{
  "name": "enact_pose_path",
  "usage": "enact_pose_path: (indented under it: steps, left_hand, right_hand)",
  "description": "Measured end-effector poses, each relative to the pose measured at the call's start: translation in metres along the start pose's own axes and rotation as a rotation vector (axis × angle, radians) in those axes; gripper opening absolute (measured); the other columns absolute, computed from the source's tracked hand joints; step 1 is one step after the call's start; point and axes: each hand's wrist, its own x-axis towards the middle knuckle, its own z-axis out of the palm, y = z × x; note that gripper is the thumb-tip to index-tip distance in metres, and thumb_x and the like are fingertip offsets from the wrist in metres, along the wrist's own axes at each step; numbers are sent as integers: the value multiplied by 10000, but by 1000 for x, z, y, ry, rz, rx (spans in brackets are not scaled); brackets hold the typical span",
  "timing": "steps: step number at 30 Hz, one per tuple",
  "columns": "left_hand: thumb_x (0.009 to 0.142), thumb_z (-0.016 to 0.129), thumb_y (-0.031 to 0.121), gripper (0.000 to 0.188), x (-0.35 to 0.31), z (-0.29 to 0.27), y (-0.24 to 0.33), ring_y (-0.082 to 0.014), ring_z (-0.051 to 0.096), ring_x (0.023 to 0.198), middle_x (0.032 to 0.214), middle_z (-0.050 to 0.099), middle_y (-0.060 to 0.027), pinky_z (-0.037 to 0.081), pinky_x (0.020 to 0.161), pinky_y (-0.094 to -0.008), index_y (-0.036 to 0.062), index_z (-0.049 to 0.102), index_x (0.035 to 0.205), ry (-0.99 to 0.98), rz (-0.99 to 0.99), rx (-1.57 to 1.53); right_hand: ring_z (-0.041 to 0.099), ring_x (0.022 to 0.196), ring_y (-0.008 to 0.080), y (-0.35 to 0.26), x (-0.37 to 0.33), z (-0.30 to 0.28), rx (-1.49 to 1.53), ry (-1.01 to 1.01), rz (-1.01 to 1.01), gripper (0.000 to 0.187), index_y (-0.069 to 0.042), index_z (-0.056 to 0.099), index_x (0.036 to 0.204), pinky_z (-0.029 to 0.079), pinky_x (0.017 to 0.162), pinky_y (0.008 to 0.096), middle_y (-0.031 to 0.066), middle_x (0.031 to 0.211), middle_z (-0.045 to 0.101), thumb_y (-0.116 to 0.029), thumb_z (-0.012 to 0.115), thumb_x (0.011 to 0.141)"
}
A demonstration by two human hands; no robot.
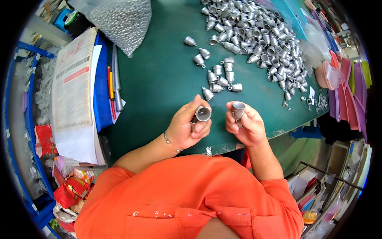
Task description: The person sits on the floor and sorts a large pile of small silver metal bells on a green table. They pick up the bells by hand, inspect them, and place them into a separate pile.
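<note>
My left hand [187,125] is closed round a small grey metal bell [203,114], its open mouth facing up toward me. A second bell [238,108] is pinched in the fingers of my right hand [248,125], also mouth up. Both hands hang over the near edge of the green table [159,79], a short way apart. Just beyond them lies a loose group of several bells [222,81], with a few more singles a little farther off. A large heap of the same bells [258,36] spreads across the far right of the table.
A clear plastic bag of small silvery pieces [123,24] lies at the far left. Left of the work area are a newspaper [73,79], a blue tray [102,91] and pens [111,85]. Pink and purple sheets [350,91] stand at the right. Red packets [73,189] sit at lower left.
</note>
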Motion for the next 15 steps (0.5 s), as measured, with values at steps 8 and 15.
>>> enact_pose_path:
  steps: [8, 15]
  left_hand:
    - [975, 316, 390, 394, 3, -5, -4, -85, 377, 485, 624, 474, -23, 303, 413, -208, 67, 543, 981, -69, -28, -33]
    - [925, 500, 270, 270, 4, -2, -4, -103, 411, 694, 841, 479, -51, 383, 541, -215, 63, 534, 1095, -37, 15, -120]
  right_hand:
    - [388, 589, 127, -4, 2, -2, 283, -83, 13, 375, -12, 387, 1180, 318, 493, 226, 90, 752, 490, -265, 479, 919]
    - [491, 528, 61, -28, 17, -6, -581, 562, -61, 91, -35, 556, 849, 377, 438, 189, 18, 679, 563, -112, 605, 855]
